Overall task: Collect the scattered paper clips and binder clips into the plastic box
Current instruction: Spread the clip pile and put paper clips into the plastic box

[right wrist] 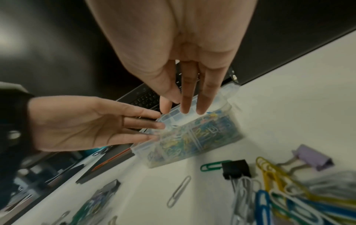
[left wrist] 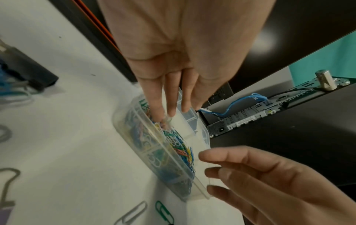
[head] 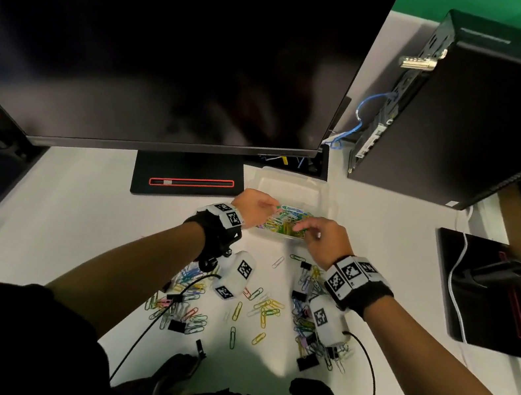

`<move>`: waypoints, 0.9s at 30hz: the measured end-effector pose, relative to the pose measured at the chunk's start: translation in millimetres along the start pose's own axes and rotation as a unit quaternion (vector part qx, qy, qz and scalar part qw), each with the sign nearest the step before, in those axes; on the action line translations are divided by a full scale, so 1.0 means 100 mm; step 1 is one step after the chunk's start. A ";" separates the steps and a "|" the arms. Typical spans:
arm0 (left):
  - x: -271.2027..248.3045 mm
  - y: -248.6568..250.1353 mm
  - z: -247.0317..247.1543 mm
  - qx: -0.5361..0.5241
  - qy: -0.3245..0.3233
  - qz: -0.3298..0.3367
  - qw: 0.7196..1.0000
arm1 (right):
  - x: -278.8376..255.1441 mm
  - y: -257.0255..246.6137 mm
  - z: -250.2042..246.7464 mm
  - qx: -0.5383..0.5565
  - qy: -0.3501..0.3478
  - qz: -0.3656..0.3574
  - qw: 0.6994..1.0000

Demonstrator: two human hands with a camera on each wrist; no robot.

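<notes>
Left hand (head: 256, 205) sat at centre frame in the head view, fingers straight and loosely spread, their tips reaching down into the left end of the clear rectangular plastic box (head: 292, 185), which lay on the white desk (head: 77, 200) just right of the black monitor base (head: 187, 177). Whether a clip sat under those tips could not be told. Coloured wire paper clips (head: 284, 222) already filled the near side of the box. Right hand (head: 323, 238), fingers also extended and holding nothing visible, hovered over the box's near right edge. Below both wrists, toward the lower middle of the frame, lay the scattered paper clips (head: 267, 308) and black binder clips (head: 306, 362). The denser right-hand heap lay directly beneath the right wrist, so that hand seemed the nearer for the next gather.
</notes>
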State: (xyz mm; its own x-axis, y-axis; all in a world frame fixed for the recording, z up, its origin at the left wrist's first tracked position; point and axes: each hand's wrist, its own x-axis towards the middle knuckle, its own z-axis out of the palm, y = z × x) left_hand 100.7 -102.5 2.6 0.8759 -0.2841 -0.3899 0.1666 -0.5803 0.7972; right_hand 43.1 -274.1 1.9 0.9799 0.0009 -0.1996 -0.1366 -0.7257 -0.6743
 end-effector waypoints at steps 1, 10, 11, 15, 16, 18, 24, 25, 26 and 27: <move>-0.01 -0.01 -0.02 0.001 -0.014 -0.006 1.000 | -0.03 0.00 0.01 -0.002 -0.006 -0.019 1.000; -0.45 -0.25 -0.18 0.193 -0.111 0.086 0.971 | -0.29 0.06 0.37 -0.168 -0.182 -0.065 0.967; -0.52 -0.31 -0.19 0.233 -0.139 0.082 0.959 | -0.32 0.06 0.42 -0.196 -0.196 -0.069 0.958; -0.76 -0.55 -0.28 0.324 -0.168 0.067 0.929 | -0.49 0.06 0.54 -0.253 -0.206 -0.113 0.938; -0.81 -0.62 -0.31 0.326 -0.163 0.064 0.929 | -0.54 0.06 0.56 -0.252 -0.207 -0.123 0.937; -0.91 -0.77 -0.37 0.326 -0.160 0.049 0.931 | -0.68 0.05 0.60 -0.254 -0.213 -0.149 0.932; -1.18 -1.07 -0.51 0.341 -0.154 0.059 0.925 | -0.86 -0.10 0.78 -0.251 -0.253 -0.209 0.911; -1.23 -1.10 -0.52 0.343 -0.140 0.064 0.927 | -0.82 -0.17 0.82 -0.244 -0.254 -0.215 0.911; -1.27 -1.13 -0.51 0.343 -0.126 0.062 0.929 | -0.77 -0.24 0.86 -0.237 -0.253 -0.224 0.911; -1.32 -1.17 -0.51 0.342 -0.113 0.061 0.931 | -0.73 -0.31 0.91 -0.230 -0.252 -0.236 0.910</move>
State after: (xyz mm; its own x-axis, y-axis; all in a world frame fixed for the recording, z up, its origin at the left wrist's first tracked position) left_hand -11.5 41.5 -15.6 0.7386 -0.4883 -0.4648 -0.3227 -0.8615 0.3921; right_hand -37.3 -188.9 -27.3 0.7066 0.6188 -0.3432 0.4718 -0.7735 -0.4232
